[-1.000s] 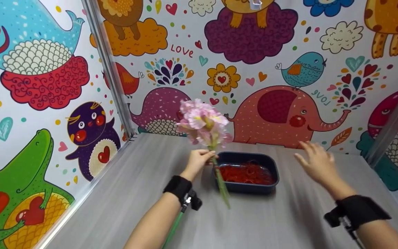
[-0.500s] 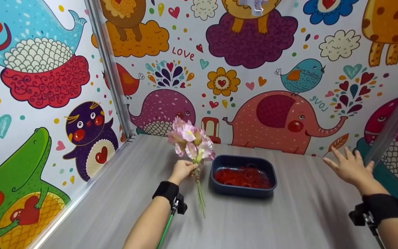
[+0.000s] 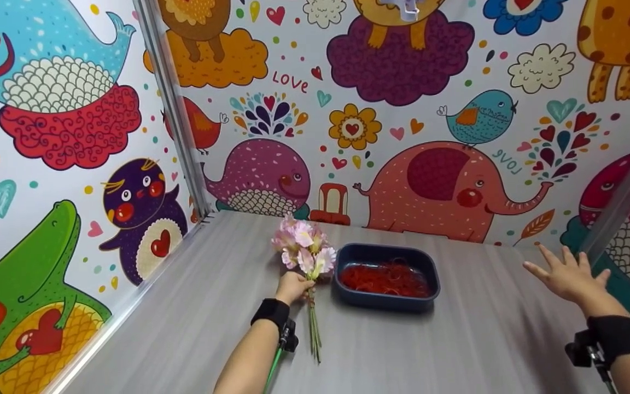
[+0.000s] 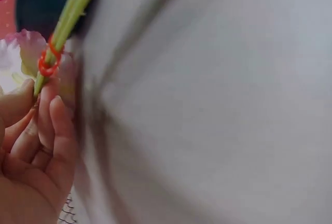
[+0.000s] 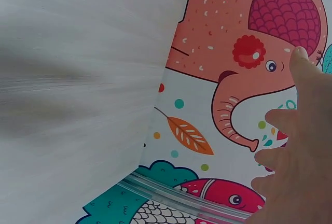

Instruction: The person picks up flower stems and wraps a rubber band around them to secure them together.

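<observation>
A bunch of pink and white flowers (image 3: 305, 243) with green stems (image 3: 314, 328) is pinched near its blossoms between the thumb and fingers of my left hand (image 3: 293, 287). In the left wrist view, a red rubber band (image 4: 47, 63) is wound round the stems just beyond the thumb. The bunch is low over the table, left of a dark blue tub (image 3: 383, 303); whether it touches the tabletop I cannot tell. My right hand (image 3: 569, 276) hovers at the right with its fingers spread and holds nothing. The left wrist view hides most of the blossoms behind the hand.
Many loose red rubber bands (image 3: 383, 279) lie in the tub. The grey table (image 3: 211, 306) is bounded by printed walls (image 3: 293, 44) at the back and sides, with metal posts (image 3: 170, 104) at the corners.
My left hand has moved left from the tub and come down toward the table, bringing the flowers along. My right hand has drawn away to the right.
</observation>
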### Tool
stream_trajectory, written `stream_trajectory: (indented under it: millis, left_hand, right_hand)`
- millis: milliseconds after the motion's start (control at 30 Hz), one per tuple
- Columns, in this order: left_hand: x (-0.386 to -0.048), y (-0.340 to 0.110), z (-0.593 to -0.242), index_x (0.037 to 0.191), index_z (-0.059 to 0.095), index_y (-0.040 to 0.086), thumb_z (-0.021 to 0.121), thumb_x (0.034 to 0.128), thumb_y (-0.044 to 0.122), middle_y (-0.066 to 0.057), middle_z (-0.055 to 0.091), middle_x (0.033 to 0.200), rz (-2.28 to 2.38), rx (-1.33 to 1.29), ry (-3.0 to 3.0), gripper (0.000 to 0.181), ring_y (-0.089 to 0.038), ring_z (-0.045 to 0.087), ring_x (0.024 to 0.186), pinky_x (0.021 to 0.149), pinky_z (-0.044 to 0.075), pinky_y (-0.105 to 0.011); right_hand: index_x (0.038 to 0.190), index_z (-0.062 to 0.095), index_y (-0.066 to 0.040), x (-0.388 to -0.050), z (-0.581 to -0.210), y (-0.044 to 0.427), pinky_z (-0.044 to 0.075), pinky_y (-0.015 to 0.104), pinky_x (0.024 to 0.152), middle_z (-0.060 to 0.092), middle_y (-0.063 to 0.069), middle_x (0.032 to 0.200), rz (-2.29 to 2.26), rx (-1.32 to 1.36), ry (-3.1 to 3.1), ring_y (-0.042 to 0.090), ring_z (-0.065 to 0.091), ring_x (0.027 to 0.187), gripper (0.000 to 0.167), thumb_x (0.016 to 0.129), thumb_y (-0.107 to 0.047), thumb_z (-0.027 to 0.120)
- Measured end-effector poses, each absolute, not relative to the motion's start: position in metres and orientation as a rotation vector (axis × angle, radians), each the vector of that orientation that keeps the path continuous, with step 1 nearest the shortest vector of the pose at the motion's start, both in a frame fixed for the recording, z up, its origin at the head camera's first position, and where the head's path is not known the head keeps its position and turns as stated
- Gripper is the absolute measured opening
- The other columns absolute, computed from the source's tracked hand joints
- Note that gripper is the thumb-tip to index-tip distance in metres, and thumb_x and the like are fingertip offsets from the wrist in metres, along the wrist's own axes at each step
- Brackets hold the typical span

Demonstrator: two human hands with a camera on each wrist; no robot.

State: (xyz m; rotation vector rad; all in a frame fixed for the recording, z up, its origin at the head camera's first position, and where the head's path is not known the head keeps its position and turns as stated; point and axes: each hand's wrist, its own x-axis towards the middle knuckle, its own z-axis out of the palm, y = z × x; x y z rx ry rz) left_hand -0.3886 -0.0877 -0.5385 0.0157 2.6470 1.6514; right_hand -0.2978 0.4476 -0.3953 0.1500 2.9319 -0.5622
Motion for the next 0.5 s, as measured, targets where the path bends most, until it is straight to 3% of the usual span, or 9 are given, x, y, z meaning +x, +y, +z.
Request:
stream_trajectory:
  millis: [233,367,500]
  left_hand:
    - [-0.384,-0.092,-0.546,0.072,0.070,-0.004,0.068,0.0880,0.008,0.006,0.052,0.049,1.550,-0.033,2.673,0.020,-0.003,0.049,0.043,0.044,0.044,-0.015]
    - [-0.381,-0.095,-0.548,0.069,0.070,-0.002,0.069,0.0882,0.012,0.000,0.059,0.050,1.387,0.055,2.806,0.024,-0.004,0.050,0.043,0.043,0.039,-0.015]
    - [-0.378,-0.098,-0.547,0.069,0.071,-0.002,0.071,0.0879,0.016,-0.011,0.068,0.058,1.276,0.111,2.903,0.026,-0.013,0.062,0.048,0.043,0.037,-0.016]
  right_hand:
    - [0.150,0.003,0.004,-0.296,-0.397,0.450,-0.023,0.080,0.089,-0.015,0.044,0.144,-0.554,0.152,2.921,0.064,-0.024,0.127,0.105,0.089,-0.076,0.032]
    - [0.149,0.006,0.005,-0.296,-0.398,0.449,-0.023,0.080,0.088,-0.013,0.044,0.144,-0.565,0.130,2.925,0.064,-0.023,0.127,0.103,0.090,-0.075,0.032]
    - [0.150,0.010,0.004,-0.297,-0.401,0.445,-0.023,0.080,0.089,-0.011,0.044,0.145,-0.560,0.106,2.945,0.065,-0.021,0.128,0.099,0.091,-0.074,0.032]
